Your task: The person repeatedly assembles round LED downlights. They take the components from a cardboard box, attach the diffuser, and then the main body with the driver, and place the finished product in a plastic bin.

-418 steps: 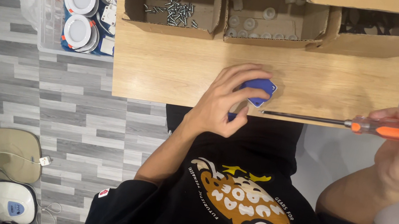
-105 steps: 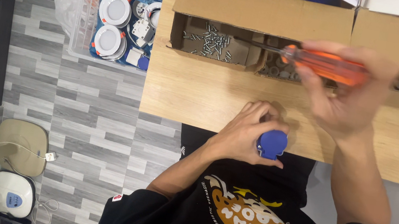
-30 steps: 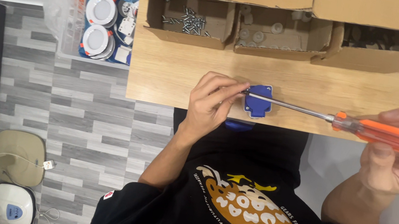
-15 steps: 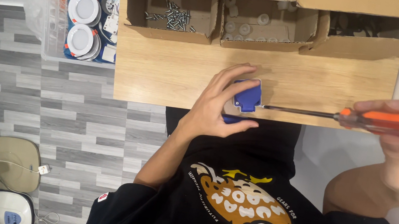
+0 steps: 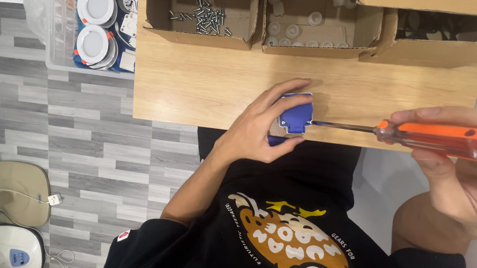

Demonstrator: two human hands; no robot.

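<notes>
**A:** What is different from a moment ago?

**B:** Not much. The left hand (image 5: 255,132) still has its grip clamped on the small blue plastic box (image 5: 293,115) at the near edge of the light wooden surface (image 5: 208,83). The right hand (image 5: 473,175) still has its grip closed around the long screwdriver with the clear orange handle (image 5: 446,139). The hands have shifted only a little. The thin metal tip now meets the right side of the blue box.

**A:** So what does that mean?

**B:** I think a screw in the blue box is being turned and is not done yet.

**A:** What is farther back?

**B:** Three open brown cardboard boxes stand in a row. The left one (image 5: 199,13) holds small dark screws. The middle one (image 5: 320,24) holds pale round bits. I cannot tell what is in the right one (image 5: 458,35).

**A:** And the room?

**B:** To the left, a clear plastic tub (image 5: 99,18) with round white discs sits on a grey striped floor (image 5: 57,122). A pale fan base (image 5: 11,198) is lower down.
</notes>
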